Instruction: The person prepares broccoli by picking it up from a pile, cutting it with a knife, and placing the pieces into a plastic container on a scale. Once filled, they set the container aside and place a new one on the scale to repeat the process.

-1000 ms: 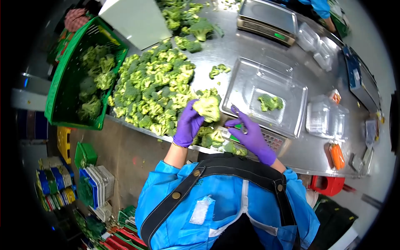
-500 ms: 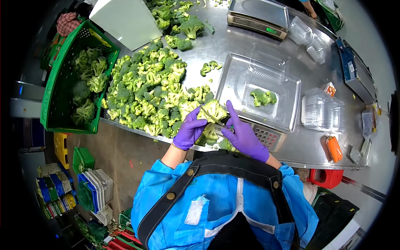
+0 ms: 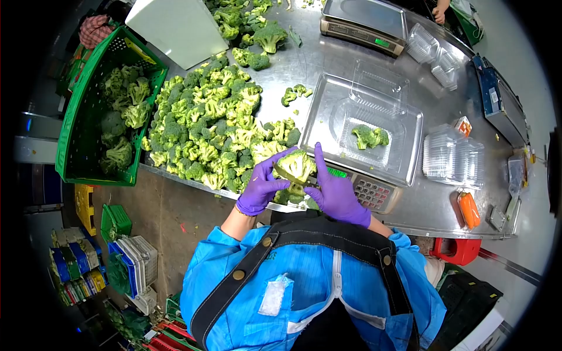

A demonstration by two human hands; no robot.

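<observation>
Within the left grip [image 3: 262,183], a broccoli floret [image 3: 300,165] juts rightward.

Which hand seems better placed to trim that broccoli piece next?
Probably the right hand: it appears to hold the knife, whose blade is at the broccoli piece, while the left hand steadies that piece.

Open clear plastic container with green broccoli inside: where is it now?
In the head view, right of centre, the container sits on the silver metal scale tray, beyond the purple-gloved right hand and left of the stacked clear plastic boxes.
</observation>
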